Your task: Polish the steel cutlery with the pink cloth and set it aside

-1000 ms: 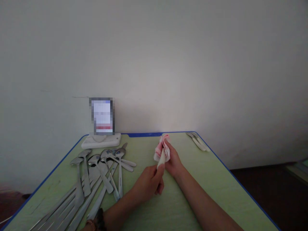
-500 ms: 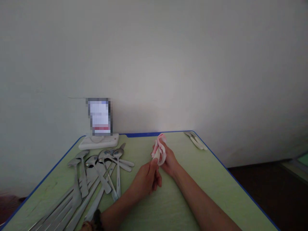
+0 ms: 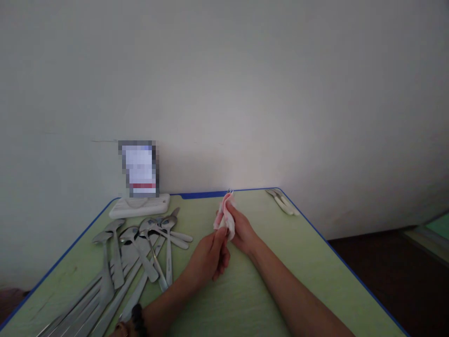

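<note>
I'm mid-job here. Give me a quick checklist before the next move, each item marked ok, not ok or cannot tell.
1. Left hand closed on the handle end of the fork: ok.
2. Right hand holding the pink-and-white cloth around the fork: ok.
3. Tines fully covered by the cloth: not ok, their tips stick out.
4. Both hands apart from the metal cutlery on the left: ok.
5. Pale-handled utensils at far right, apart from both hands: ok.
6. Screen text: cannot tell, pixelated.

One head-worn camera looks forward and down, close over the pale-green, blue-edged tabletop [image 3: 301, 252], facing the flat grey-white wall [image 3: 228, 93].
</note>
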`<state>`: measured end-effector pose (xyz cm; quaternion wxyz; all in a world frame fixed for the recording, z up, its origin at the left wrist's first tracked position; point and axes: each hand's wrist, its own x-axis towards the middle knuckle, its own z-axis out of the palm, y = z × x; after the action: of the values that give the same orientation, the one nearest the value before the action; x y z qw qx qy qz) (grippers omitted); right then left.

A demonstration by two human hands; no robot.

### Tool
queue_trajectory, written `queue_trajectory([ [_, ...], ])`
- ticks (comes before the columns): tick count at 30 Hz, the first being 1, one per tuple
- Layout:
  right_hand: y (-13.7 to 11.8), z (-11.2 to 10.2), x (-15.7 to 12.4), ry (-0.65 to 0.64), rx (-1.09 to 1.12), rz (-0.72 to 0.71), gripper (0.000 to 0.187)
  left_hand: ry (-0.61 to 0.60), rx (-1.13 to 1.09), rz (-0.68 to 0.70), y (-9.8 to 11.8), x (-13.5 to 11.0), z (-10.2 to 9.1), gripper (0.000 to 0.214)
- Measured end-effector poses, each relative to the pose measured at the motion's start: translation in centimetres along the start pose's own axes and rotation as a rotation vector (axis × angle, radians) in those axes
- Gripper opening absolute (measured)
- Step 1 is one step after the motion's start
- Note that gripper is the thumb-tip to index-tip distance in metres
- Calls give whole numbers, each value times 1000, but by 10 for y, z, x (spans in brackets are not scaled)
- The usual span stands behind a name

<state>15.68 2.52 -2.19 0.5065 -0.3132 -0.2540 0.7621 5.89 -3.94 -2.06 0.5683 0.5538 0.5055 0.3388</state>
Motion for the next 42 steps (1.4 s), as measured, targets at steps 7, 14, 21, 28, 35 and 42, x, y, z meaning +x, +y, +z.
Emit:
queue_trajectory([
  [7,-3,-3,6,149,157,-73,25,-39,75,83,-3,-3,4,47],
  [14,-5,-1,2,127,187,-21,23,-27,2,110,-5,-2,4,44],
  [21,-5,-3,0,-35,141,40,14,7,-165,30,-2,0,3,45],
  [28,-4,-1,-4,-59,-8,71,27,-45,-166,97,-3,-1,2,39],
  [35,-3,-1,-1,-60,-48,94,36,-41,38,173,-3,-3,1,39],
  [42,-3,-3,-3,-95,17,64,28,4,-131,95,-6,1,2,38],
])
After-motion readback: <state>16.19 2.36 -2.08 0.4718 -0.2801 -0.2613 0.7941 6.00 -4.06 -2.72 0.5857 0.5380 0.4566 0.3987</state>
